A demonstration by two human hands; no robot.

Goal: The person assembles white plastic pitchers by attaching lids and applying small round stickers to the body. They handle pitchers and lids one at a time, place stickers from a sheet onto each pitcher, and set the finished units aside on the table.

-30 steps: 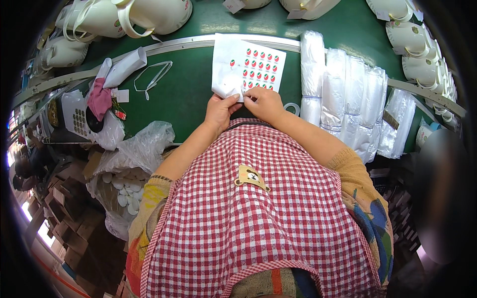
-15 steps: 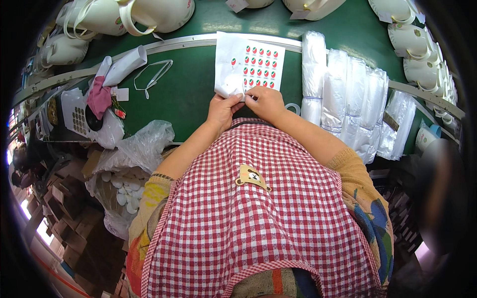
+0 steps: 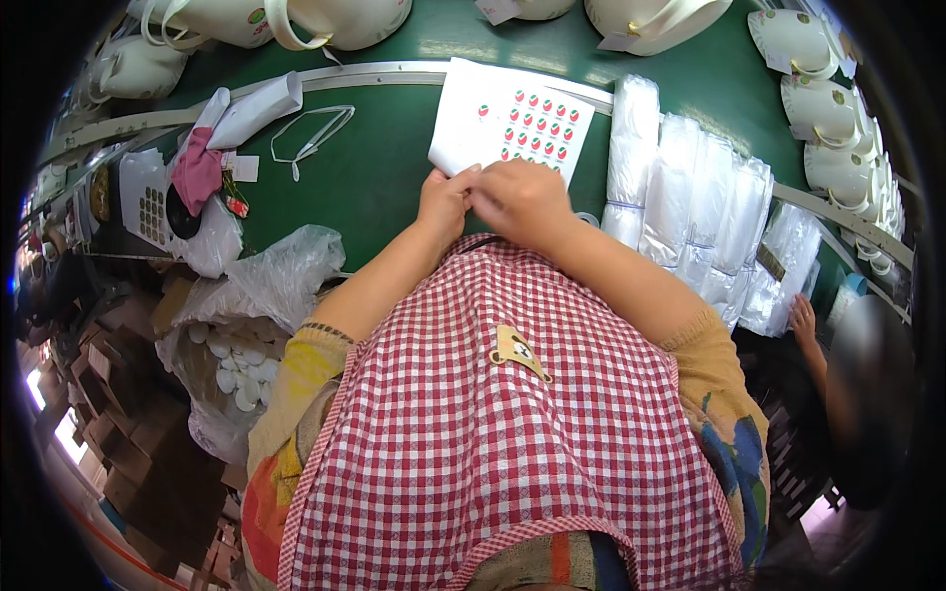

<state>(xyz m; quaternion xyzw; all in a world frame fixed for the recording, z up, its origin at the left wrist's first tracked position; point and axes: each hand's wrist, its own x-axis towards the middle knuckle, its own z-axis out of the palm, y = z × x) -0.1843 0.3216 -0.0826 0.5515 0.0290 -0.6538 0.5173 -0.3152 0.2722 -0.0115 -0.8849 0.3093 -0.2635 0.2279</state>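
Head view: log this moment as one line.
left hand: pinching sticker sheet at lower edge | right hand: at same edge, blurred, grip unclear | plastic bundles: right of sticker sheet

The right grip [image 3: 532, 205] is blurred at the fingers and covers the lower edge of the sticker sheet [image 3: 463, 128], so what it pinches cannot be told. The sheet hides most fingers of the left grip [image 3: 445, 204]. Print under the red-and-green stickers [image 3: 542, 128] is too small to read. The right forearm partly hides a pale ring [image 3: 587, 218]. The upper edge cuts off a cream mug [image 3: 350, 20]. Beyond another person's hand [image 3: 802, 317], the body blurs into darkness.
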